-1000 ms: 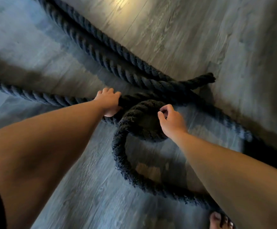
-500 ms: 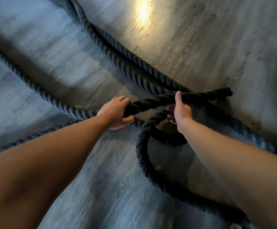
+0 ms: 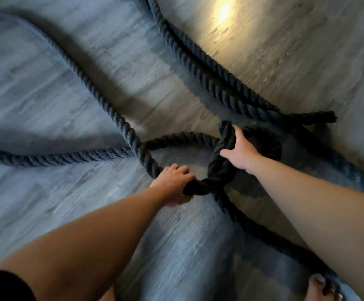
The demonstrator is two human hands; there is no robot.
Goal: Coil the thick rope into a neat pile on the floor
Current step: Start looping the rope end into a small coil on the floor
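A thick dark twisted rope (image 3: 120, 120) snakes over the grey wooden floor (image 3: 46, 88). Two strands run side by side from the top centre down to the right, and the frayed rope end (image 3: 328, 117) lies there. My left hand (image 3: 174, 184) grips the rope at the bottom of a small loop. My right hand (image 3: 239, 151) holds the rope where it bends upward at the loop's right side. Another strand runs from under my hands down toward the bottom right.
A bare foot (image 3: 322, 287) stands at the bottom right beside the rope. A bright light patch (image 3: 224, 9) reflects on the floor at the top. A long strand curves off to the left edge.
My left hand has pulled its strand down and toward me, forming a loop. My right hand has shifted onto an upright bend of rope. The rope end now lies on the floor.
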